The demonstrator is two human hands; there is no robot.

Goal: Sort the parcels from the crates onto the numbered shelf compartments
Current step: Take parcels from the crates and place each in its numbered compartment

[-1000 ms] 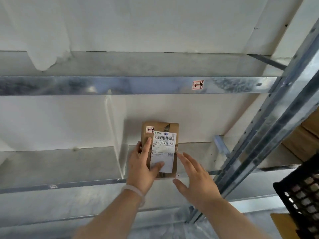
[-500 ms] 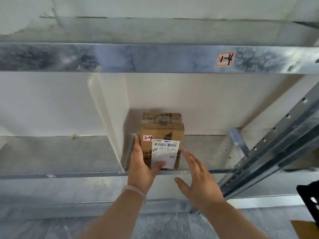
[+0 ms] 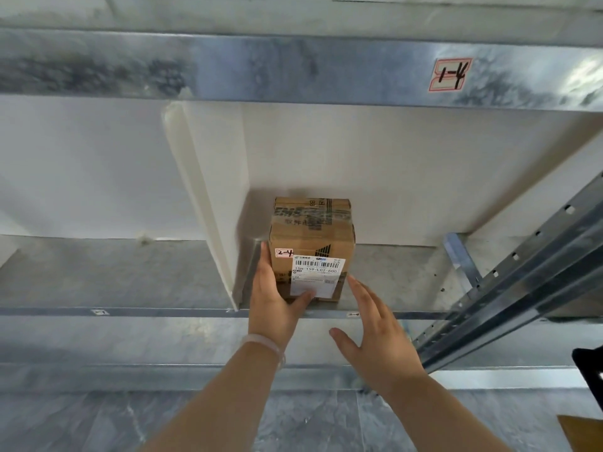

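Note:
A small brown cardboard parcel [image 3: 313,236] with a white barcode label and a handwritten "2-4" tag stands on the metal shelf [image 3: 401,282], just right of the white divider [image 3: 208,197]. A small "2-4" sticker [image 3: 353,315] marks the shelf's front edge below it. My left hand [image 3: 272,298] holds the parcel, fingers flat along its left side and thumb across the lower front label. My right hand [image 3: 375,331] is spread with straight fingers, its fingertips at the parcel's lower right corner.
The shelf beam above carries a "1-4" label [image 3: 450,75]. A slanted perforated steel upright [image 3: 522,272] crosses the right side. A black crate edge [image 3: 590,370] and a cardboard corner [image 3: 584,432] sit at the far right. The compartment left of the divider holds nothing visible.
The parcel has gone from tilted at the shelf's front edge to standing upright further in beside the divider. Both hands followed it forward, and the view moved closer.

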